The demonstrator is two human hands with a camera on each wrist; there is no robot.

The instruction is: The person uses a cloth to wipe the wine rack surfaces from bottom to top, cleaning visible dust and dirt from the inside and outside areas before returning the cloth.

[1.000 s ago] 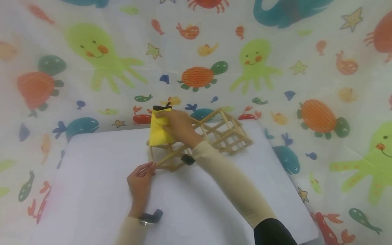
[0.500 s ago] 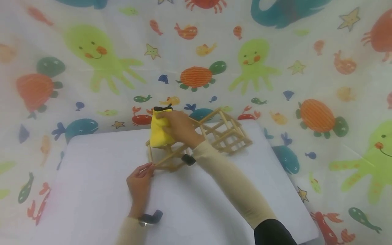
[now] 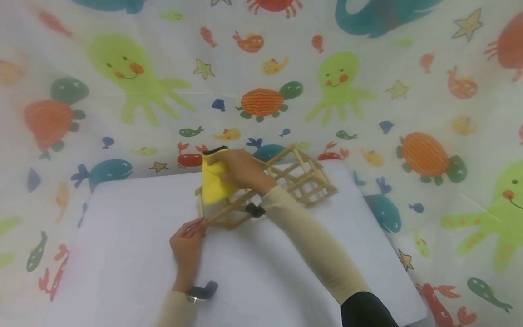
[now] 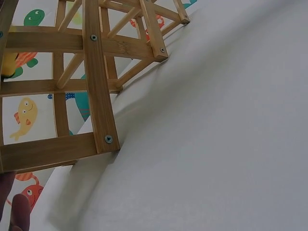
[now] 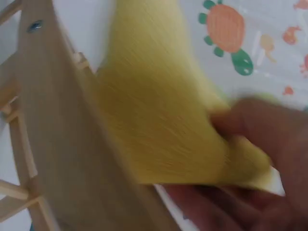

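A wooden slatted rack (image 3: pixel 314 181) lies on the white table, its slats joined by screws, as the left wrist view shows. My left hand (image 3: pixel 188 243) pinches the rack's near left corner between fingers and thumb; only a few fingertips (image 4: pixel 20 211) appear at the edge of its wrist view. In my right hand (image 3: pixel 243 169) is a folded yellow cloth (image 3: pixel 214 181) with a dark edge, gripped between thumb and fingers. The cloth hangs over the rack's left end, and the right wrist view has it alongside a wooden slat (image 5: pixel 72 125), blurred.
The white table (image 3: pixel 122 254) spreads in front of and to both sides of the rack. Behind it hangs a curtain (image 3: pixel 163 59) printed with sea animals, close to the table's far edge. The right forearm (image 3: pixel 314 240) crosses over the table.
My right hand has moved the yellow cloth slightly down toward the near side of the rack's left end. The left hand and the rack have stayed where they were.
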